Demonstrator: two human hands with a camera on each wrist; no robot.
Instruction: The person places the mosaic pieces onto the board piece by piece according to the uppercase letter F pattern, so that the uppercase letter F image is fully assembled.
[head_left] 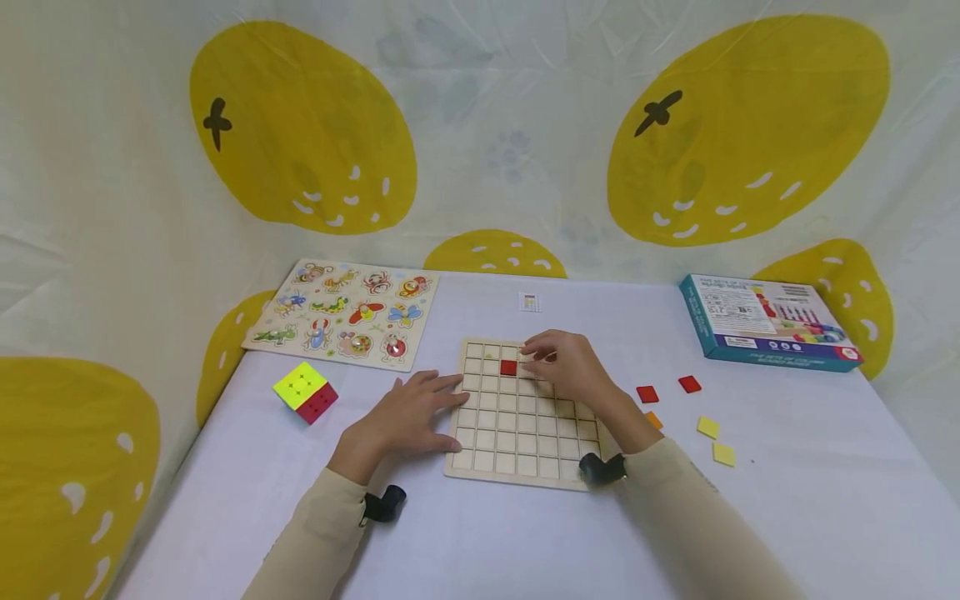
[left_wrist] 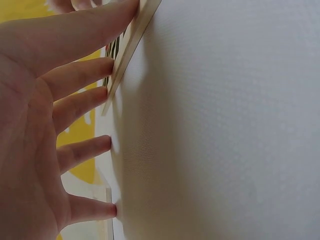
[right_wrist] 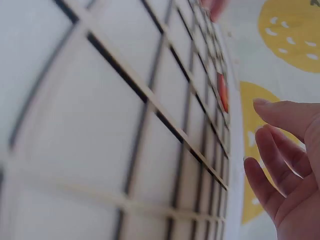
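A wooden grid board (head_left: 507, 440) lies flat on the white table. One red square tile (head_left: 508, 367) sits in a cell of its second row from the far edge. My right hand (head_left: 576, 368) hovers over the board just right of that tile. In the right wrist view its thumb and fingers (right_wrist: 270, 189) are apart, with nothing between them. Spread along the board's left edge, my left hand (head_left: 408, 414) touches it with the thumb and some fingertips. The left wrist view shows the thumb (left_wrist: 80, 32) against the board's side.
Loose red tiles (head_left: 690, 384), yellow tiles (head_left: 708, 427) and a partly hidden orange tile (head_left: 655, 420) lie right of the board. A puzzle cube (head_left: 306, 393) and an insect puzzle (head_left: 347, 312) are at left. A small printed card (head_left: 530, 302) and a box (head_left: 771, 323) lie farther back.
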